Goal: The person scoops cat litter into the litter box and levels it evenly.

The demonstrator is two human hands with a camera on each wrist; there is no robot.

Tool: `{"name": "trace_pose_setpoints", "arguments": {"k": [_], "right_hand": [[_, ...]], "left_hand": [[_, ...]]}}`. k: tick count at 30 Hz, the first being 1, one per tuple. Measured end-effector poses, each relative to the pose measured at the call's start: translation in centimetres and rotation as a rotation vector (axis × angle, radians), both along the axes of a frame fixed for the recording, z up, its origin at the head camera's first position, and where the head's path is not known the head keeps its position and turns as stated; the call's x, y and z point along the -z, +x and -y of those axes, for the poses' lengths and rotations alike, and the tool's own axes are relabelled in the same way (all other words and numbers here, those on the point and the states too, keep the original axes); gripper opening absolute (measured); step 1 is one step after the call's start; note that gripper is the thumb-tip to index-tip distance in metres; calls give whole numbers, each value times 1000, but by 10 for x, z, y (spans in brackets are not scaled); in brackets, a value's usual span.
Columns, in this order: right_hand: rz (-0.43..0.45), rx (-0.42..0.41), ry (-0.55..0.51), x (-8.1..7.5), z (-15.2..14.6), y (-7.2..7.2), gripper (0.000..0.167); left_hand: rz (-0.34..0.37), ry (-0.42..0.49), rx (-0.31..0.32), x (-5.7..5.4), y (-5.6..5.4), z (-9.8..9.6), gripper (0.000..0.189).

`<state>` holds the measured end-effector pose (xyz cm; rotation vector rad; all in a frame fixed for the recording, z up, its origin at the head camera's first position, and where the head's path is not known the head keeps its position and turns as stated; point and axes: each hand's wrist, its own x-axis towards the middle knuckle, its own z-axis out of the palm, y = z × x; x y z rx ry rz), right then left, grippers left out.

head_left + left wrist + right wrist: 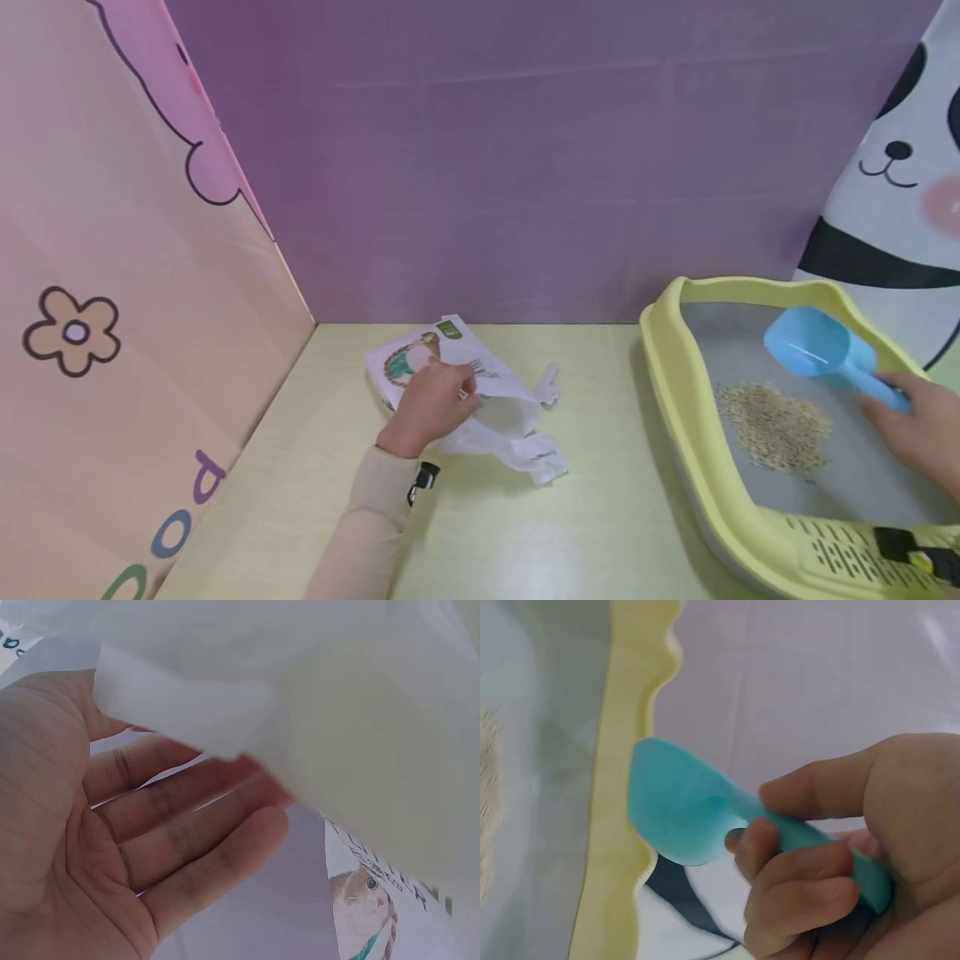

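A white cat litter bag [495, 408] with a cat picture lies on the table, its torn mouth standing partly open. My left hand [438, 400] is at that mouth, thumb and forefinger together at its edge. In the left wrist view, the bag's thin lip [187, 712] covers the thumb and forefinger tips, while the other fingers [217, 877] extend loosely. My right hand [922, 425] grips the handle of a light blue scoop [806, 342], fingers wrapped round it. The scoop is over the litter box [660, 367], above a patch of beige litter pellets [780, 425].
The yellow-rimmed box with a grey floor occupies the table's right side. A torn white strip [549, 386] lies right of the bag. A purple backdrop [480, 167] stands behind, with printed cloths at left and right. Bare pale tabletop [592, 517] shows between bag and box.
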<state>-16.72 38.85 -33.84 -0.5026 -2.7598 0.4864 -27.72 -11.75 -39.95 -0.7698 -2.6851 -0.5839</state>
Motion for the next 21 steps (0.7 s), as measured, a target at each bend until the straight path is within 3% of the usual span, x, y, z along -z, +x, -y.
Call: {"name": "trace_pose_setpoints", "arguments": {"k": [5, 10, 16, 21], "right_hand": [[-23, -46, -12, -17, 35, 11, 48], [-57, -237, -10, -24, 71, 21, 51], [-111, -440, -46, -17, 121, 30, 32], [-85, -565, -106, -4, 162, 32, 24]], "left_hand": [[-3, 2, 2, 0, 0, 0, 5], [-7, 2, 2, -2, 0, 0, 4], [-10, -6, 1, -2, 0, 0, 5], [-24, -9, -2, -1, 0, 0, 4]]}}
